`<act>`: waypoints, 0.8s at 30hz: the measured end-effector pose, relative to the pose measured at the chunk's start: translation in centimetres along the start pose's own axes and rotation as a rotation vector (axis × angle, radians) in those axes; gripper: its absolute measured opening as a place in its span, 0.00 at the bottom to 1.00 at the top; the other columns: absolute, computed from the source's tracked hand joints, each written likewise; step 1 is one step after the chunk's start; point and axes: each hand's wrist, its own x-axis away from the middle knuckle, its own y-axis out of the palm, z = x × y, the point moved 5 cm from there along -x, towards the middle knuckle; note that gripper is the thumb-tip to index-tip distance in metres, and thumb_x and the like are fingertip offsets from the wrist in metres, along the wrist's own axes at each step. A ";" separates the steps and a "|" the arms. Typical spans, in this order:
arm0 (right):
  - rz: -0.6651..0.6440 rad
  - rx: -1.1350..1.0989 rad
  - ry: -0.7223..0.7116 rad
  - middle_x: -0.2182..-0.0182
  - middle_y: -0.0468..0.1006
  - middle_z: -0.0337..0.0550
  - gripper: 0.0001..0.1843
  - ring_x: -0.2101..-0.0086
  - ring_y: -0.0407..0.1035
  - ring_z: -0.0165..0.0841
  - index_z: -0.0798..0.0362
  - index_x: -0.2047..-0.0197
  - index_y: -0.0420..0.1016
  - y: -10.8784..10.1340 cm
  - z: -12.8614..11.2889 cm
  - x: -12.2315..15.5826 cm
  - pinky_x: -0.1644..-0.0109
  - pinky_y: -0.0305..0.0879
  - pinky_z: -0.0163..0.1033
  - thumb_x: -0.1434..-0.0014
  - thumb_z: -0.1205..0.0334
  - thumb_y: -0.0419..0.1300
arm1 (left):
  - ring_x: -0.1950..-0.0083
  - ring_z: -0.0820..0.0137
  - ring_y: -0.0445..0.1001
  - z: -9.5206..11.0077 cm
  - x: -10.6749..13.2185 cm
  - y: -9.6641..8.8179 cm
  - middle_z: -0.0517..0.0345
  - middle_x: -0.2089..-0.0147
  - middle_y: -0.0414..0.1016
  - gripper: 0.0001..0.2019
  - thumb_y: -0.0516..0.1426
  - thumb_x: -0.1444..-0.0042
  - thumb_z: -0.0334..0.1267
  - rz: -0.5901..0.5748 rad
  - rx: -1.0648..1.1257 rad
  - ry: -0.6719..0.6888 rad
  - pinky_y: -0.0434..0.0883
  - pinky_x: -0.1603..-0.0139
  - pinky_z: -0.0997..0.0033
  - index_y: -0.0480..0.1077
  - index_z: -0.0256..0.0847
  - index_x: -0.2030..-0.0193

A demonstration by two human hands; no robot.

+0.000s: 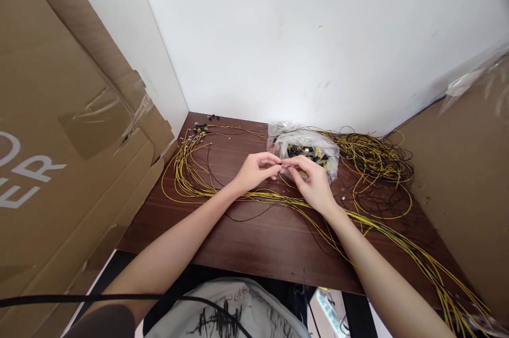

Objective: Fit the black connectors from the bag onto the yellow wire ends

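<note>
My left hand (260, 169) and my right hand (310, 178) meet fingertip to fingertip above the table, both pinched closed. A tiny dark piece shows between the fingertips; it is too small to name for sure. Right behind the hands lies a clear plastic bag (333, 151) with black and yellow small parts (296, 151) in it. Below the hands a long bundle of yellow and black wires (254, 196) runs across the table, passing under both forearms.
The brown table (238, 245) meets a white wall (278, 35). A tangled wire heap (376, 160) lies right. More small black-yellow parts (200, 128) sit at the back left. Cardboard (51, 115) stands at the left, another brown panel (465, 163) at the right. Below is a power strip (332, 314).
</note>
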 end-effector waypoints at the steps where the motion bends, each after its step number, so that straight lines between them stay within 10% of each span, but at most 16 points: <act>1: 0.005 0.007 0.002 0.63 0.76 0.45 0.11 0.62 0.70 0.33 0.52 0.59 0.74 0.0 0.0 0.0 0.58 0.65 0.38 0.40 0.68 0.52 | 0.73 0.77 0.70 -0.1 0.0 0.0 0.51 0.69 0.76 0.11 0.60 0.50 0.37 0.002 -0.010 0.004 0.71 0.68 0.73 0.70 0.30 0.63; 24: 0.018 0.031 0.086 0.70 0.74 0.42 0.05 0.71 0.67 0.30 0.54 0.65 0.73 0.1 0.4 0.2 0.68 0.64 0.36 0.43 0.64 0.57 | 0.72 0.77 0.70 -0.3 -0.1 -0.1 0.54 0.68 0.74 0.11 0.60 0.51 0.35 0.001 -0.087 -0.020 0.69 0.67 0.75 0.73 0.31 0.62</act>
